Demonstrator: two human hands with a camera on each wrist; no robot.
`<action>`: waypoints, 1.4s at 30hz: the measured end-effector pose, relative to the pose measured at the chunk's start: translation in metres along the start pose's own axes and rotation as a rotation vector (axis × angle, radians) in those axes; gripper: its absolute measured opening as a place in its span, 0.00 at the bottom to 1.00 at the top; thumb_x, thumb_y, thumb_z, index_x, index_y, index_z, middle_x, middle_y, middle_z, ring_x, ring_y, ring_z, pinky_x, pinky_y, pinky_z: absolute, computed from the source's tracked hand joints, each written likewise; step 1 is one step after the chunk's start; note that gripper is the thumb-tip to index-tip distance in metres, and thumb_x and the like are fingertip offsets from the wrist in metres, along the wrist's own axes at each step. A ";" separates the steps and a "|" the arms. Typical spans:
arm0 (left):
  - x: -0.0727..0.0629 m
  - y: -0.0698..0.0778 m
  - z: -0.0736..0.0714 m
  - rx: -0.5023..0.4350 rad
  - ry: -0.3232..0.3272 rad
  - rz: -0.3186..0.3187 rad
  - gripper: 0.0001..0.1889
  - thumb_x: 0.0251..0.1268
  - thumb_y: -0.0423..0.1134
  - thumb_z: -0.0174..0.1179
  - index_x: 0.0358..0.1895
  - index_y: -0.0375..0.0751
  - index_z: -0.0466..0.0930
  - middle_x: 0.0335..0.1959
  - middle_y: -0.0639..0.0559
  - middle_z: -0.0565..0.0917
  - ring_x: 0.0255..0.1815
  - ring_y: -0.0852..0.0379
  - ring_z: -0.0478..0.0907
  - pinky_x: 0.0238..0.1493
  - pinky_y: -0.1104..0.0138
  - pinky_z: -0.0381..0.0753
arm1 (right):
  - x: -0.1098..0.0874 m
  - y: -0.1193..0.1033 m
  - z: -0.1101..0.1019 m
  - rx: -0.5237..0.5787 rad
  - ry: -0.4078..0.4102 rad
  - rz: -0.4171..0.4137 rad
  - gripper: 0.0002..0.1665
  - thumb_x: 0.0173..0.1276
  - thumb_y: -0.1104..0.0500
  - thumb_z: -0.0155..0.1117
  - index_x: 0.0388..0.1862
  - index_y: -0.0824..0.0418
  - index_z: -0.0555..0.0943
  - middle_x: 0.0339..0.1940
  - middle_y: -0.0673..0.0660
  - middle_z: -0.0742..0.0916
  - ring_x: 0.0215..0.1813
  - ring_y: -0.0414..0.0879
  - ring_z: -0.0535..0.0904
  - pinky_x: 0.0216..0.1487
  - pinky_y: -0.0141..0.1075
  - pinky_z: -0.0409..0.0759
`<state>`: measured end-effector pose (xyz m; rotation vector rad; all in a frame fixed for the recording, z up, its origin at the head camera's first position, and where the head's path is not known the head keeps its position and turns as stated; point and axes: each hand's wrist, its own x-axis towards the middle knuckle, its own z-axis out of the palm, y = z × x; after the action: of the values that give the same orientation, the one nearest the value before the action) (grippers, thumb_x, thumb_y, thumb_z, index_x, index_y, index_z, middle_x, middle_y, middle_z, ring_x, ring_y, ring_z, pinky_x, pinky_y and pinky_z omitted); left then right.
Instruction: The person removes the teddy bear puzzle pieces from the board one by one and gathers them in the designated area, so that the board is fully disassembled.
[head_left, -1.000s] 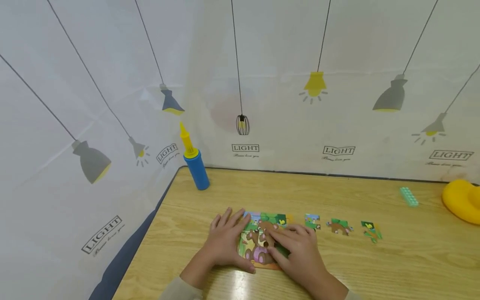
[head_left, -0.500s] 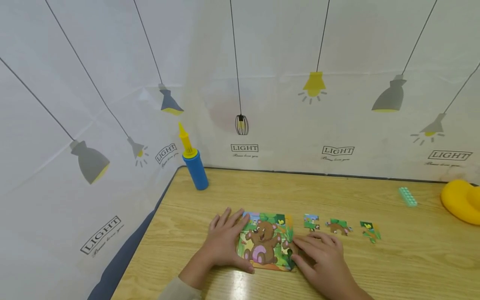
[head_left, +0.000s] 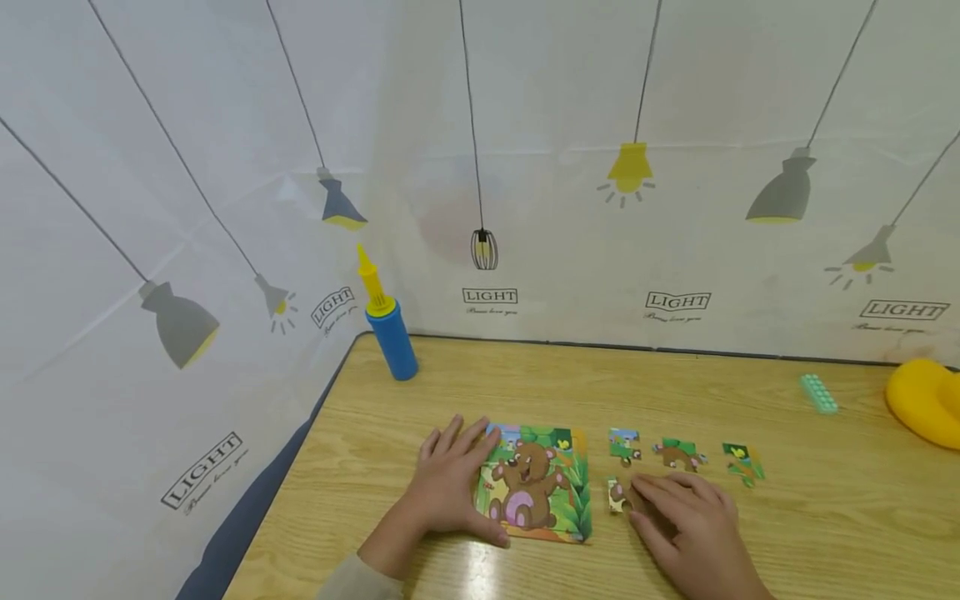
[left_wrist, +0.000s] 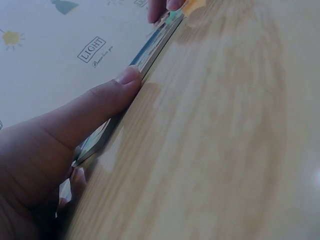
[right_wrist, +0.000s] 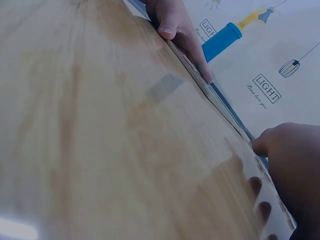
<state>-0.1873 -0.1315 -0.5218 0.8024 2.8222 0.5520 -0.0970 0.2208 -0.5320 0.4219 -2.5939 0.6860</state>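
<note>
In the head view, my left hand (head_left: pixel 452 483) lies along the left side of a square bear jigsaw puzzle board (head_left: pixel 528 487), fingers spread. In the left wrist view its thumb (left_wrist: pixel 112 95) rests against the board's near edge. To the right of the board, my right hand (head_left: pixel 693 533) pinches a jigsaw piece (head_left: pixel 616 495) with part of the bear on it between thumb and fingers, low over the wood. The right fingers hide part of that piece. The board shows a smiling brown bear among green leaves.
Three jigsaw pieces lie in a row behind the right hand: a blue-green one (head_left: pixel 624 444), a brown one (head_left: pixel 678 454) and one with a yellow bird (head_left: pixel 742 463). Farther back are a blue pump (head_left: pixel 393 342), a mint toy brick (head_left: pixel 818 393) and a yellow object (head_left: pixel 922 402).
My right hand has moved from over the board to the right, carrying the jigsaw piece off the board's right edge to the table beside it. The left hand stays where it was.
</note>
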 end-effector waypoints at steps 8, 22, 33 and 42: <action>0.000 -0.001 0.001 0.005 -0.003 -0.003 0.78 0.26 0.83 0.77 0.88 0.55 0.55 0.89 0.52 0.52 0.88 0.36 0.39 0.80 0.34 0.40 | 0.000 0.003 0.000 0.007 -0.015 0.042 0.22 0.56 0.58 0.84 0.52 0.51 0.92 0.49 0.47 0.92 0.54 0.54 0.82 0.53 0.63 0.68; 0.003 -0.002 0.002 0.018 0.000 0.003 0.78 0.26 0.84 0.77 0.88 0.55 0.55 0.89 0.52 0.52 0.88 0.36 0.39 0.80 0.34 0.40 | 0.004 0.006 0.004 0.006 0.003 0.012 0.16 0.55 0.57 0.85 0.43 0.48 0.93 0.52 0.50 0.90 0.55 0.53 0.83 0.54 0.64 0.78; 0.000 -0.003 -0.001 -0.009 0.018 0.005 0.77 0.26 0.83 0.78 0.87 0.54 0.57 0.88 0.50 0.53 0.87 0.34 0.41 0.80 0.32 0.41 | 0.008 0.005 0.009 0.004 0.047 -0.008 0.15 0.53 0.55 0.87 0.40 0.50 0.93 0.49 0.52 0.90 0.52 0.54 0.84 0.54 0.61 0.80; -0.001 -0.001 0.000 -0.020 0.006 0.008 0.77 0.27 0.83 0.77 0.87 0.54 0.56 0.88 0.50 0.53 0.88 0.34 0.40 0.80 0.32 0.40 | 0.016 0.002 0.009 0.134 0.163 -0.136 0.17 0.53 0.58 0.77 0.44 0.55 0.92 0.52 0.55 0.90 0.57 0.57 0.83 0.63 0.55 0.71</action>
<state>-0.1875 -0.1328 -0.5223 0.8107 2.8156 0.5840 -0.1147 0.2148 -0.5326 0.5546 -2.3511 0.8134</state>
